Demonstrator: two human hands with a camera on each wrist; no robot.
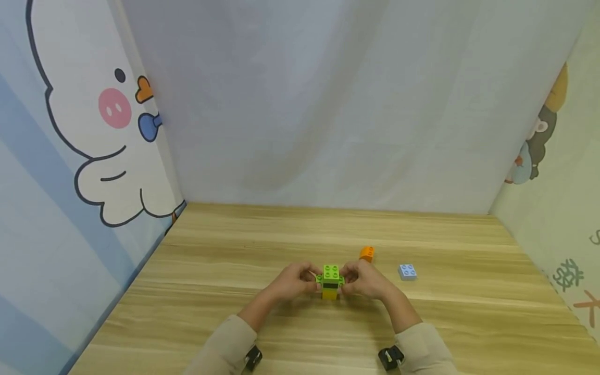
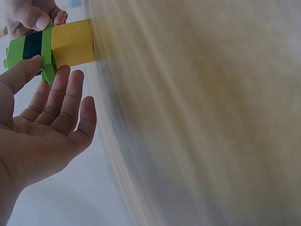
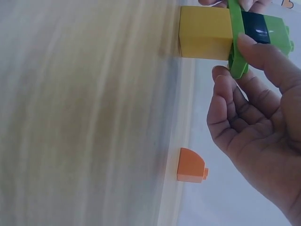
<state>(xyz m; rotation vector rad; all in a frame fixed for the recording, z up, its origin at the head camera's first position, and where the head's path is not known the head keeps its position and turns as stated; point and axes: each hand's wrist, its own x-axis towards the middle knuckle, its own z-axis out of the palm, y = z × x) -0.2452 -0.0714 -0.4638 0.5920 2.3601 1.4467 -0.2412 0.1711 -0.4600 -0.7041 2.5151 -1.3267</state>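
Observation:
A small stack of toy bricks [image 1: 330, 273] stands upright on the table between both hands. At its base is a yellow brick [image 2: 73, 43]; above that come a thin green plate [image 3: 237, 44] jutting out at both sides, a dark layer [image 2: 32, 45] and a bright green studded brick [image 3: 277, 34] on top. My left hand [image 1: 296, 281] pinches one jutting end of the green plate between thumb and fingers, its other fingers loosely spread. On the opposite side, my right hand [image 1: 367, 280] pinches the other end, thumb against the plate and remaining fingers curled below.
An orange brick with a curved side [image 1: 367, 253] lies just beyond my right hand. Farther right sits a light blue studded brick [image 1: 407, 272]. Both rest on the wooden table [image 1: 211, 250], which a pale curtain [image 1: 304, 104] borders at the back.

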